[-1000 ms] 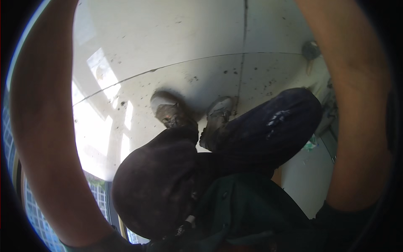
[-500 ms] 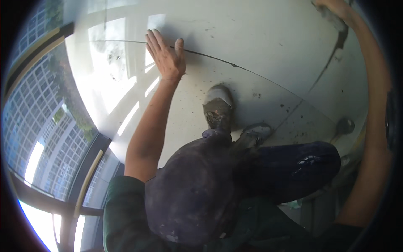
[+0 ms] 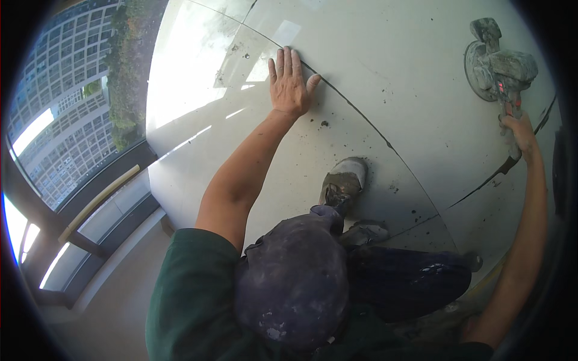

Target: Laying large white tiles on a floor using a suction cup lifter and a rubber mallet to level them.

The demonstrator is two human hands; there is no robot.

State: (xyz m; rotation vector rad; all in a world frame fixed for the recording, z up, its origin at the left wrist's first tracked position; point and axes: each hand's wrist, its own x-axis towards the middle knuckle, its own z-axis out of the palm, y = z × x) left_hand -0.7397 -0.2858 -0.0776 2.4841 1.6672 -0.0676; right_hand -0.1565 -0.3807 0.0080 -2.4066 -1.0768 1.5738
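Observation:
My left hand [image 3: 291,89] rests flat on a pale, glossy floor tile [image 3: 295,141], its fingers stretched out toward the dark joint line [image 3: 355,108] and its thumb spread aside. Far to the right, my right hand [image 3: 521,133] is wrapped round the handle of a grey, dust-caked tile vibrator [image 3: 509,71]. The tool's round pad [image 3: 473,72] appears to sit on the tile surface beyond that joint. A wider dark gap [image 3: 494,177] with a ragged edge runs just below the right hand.
My shoe [image 3: 344,180] stands on the near tile between my arms, with a bent knee [image 3: 421,274] beside it. Dark crumbs [image 3: 324,124] are scattered over the tiles. On the left is a window frame with a tan rail [image 3: 99,204]; buildings and greenery show outside.
The view has shifted, and the tile vibrator, before mostly cut off at the upper right edge, now shows whole in my right hand. My left hand still lies flat beside the joint.

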